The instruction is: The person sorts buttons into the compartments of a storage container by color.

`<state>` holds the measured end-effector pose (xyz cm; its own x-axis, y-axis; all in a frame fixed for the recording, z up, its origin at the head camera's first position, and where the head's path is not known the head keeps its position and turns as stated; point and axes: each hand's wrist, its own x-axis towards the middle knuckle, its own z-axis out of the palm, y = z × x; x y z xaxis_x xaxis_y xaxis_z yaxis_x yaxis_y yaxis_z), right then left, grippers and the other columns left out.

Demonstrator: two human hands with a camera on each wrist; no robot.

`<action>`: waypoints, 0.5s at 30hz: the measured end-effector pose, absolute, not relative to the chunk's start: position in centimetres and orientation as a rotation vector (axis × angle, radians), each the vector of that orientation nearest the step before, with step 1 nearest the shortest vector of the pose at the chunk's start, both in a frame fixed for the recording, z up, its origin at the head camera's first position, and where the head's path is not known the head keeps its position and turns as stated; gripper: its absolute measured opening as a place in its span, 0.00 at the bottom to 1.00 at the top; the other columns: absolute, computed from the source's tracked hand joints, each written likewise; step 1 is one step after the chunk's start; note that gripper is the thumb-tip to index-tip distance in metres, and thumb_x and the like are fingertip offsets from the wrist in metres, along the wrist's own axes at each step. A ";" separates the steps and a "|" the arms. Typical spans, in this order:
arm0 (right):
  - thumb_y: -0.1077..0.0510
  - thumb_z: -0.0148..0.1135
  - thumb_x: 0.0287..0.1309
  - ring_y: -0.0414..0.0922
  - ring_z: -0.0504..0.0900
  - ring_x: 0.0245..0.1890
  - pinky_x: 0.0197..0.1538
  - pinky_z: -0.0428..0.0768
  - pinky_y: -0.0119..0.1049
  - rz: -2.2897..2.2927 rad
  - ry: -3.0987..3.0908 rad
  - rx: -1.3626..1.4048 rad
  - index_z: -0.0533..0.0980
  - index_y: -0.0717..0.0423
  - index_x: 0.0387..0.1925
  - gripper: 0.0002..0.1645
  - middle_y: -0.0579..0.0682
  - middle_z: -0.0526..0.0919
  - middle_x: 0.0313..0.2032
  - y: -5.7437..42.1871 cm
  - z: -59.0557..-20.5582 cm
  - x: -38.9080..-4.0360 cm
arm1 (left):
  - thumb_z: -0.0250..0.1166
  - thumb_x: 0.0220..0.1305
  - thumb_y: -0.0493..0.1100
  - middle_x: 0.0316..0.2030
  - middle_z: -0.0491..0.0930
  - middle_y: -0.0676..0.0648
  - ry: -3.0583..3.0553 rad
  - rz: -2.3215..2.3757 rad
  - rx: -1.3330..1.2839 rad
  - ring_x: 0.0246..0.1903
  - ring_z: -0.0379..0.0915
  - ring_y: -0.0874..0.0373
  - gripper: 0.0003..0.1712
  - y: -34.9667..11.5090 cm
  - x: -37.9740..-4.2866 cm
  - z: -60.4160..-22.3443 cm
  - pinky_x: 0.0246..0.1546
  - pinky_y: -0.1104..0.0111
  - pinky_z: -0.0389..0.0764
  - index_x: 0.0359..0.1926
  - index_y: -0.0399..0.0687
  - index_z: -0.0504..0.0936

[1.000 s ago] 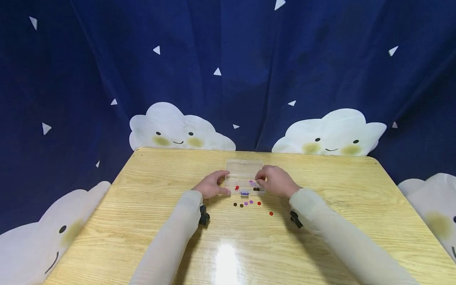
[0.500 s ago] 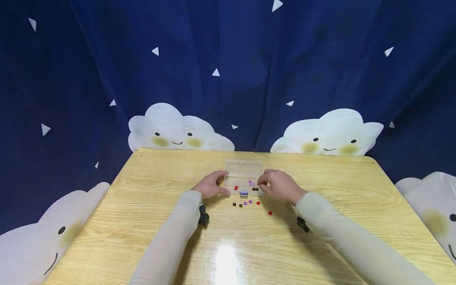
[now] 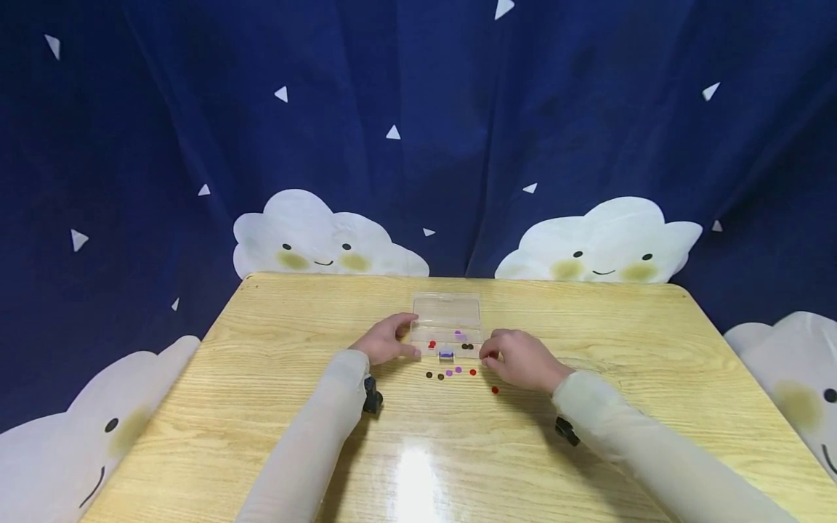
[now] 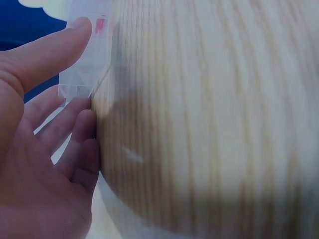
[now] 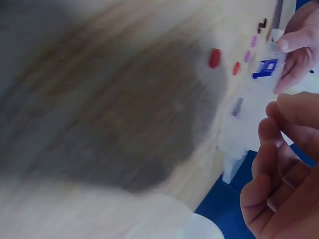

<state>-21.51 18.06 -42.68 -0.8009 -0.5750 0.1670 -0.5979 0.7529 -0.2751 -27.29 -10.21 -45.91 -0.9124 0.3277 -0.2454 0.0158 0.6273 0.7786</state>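
Observation:
A clear plastic box (image 3: 446, 308) with its lid raised stands mid-table in the head view, a blue-purple clasp (image 3: 446, 355) at its front. My left hand (image 3: 384, 341) holds the box's left end, thumb at the front and fingers behind. Inside lie red discs (image 3: 432, 344), purple discs (image 3: 458, 333) and dark discs (image 3: 467, 346). By the front right corner is my right hand (image 3: 522, 359), its fingers loosely bent and nothing visible between thumb and fingertips in the right wrist view. More small discs lie before the box: dark (image 3: 429, 375), purple (image 3: 458, 370) and red (image 3: 473, 372).
One red disc (image 3: 495, 390) lies apart, just in front of the right hand. The wooden table (image 3: 294, 305) ends at a dark blue curtain (image 3: 445, 145) with white clouds. Both wrists carry small black cameras (image 3: 372, 396).
My right hand has drawn back from over the box's right side, moving right and toward me. The left hand keeps its place at the left end, and the loose discs lie as before.

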 end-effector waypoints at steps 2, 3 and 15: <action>0.62 0.66 0.58 0.37 0.80 0.30 0.37 0.81 0.35 0.490 -2.872 0.956 0.86 0.53 0.33 0.05 0.44 0.84 0.31 18.5 -43.0 -21.2 | 0.75 0.56 0.43 0.67 0.72 0.50 2.485 1.185 0.280 0.63 0.67 0.50 0.45 -10.2 -27.3 -45.9 0.67 0.55 0.69 0.73 0.57 0.65; 0.62 0.66 0.58 0.37 0.80 0.31 0.37 0.81 0.35 0.490 -2.871 0.953 0.86 0.53 0.33 0.05 0.43 0.84 0.31 18.7 -43.2 -21.1 | 0.75 0.56 0.44 0.66 0.72 0.50 2.488 1.179 0.284 0.62 0.67 0.50 0.45 -10.2 -27.3 -45.9 0.66 0.55 0.69 0.73 0.57 0.65; 0.63 0.67 0.56 0.34 0.74 0.30 0.35 0.77 0.32 0.540 -2.986 0.935 0.85 0.51 0.33 0.05 0.42 0.81 0.31 20.6 -44.8 -20.2 | 0.75 0.57 0.44 0.66 0.72 0.50 2.497 1.174 0.299 0.62 0.67 0.51 0.45 -10.2 -27.2 -45.8 0.65 0.55 0.69 0.73 0.57 0.65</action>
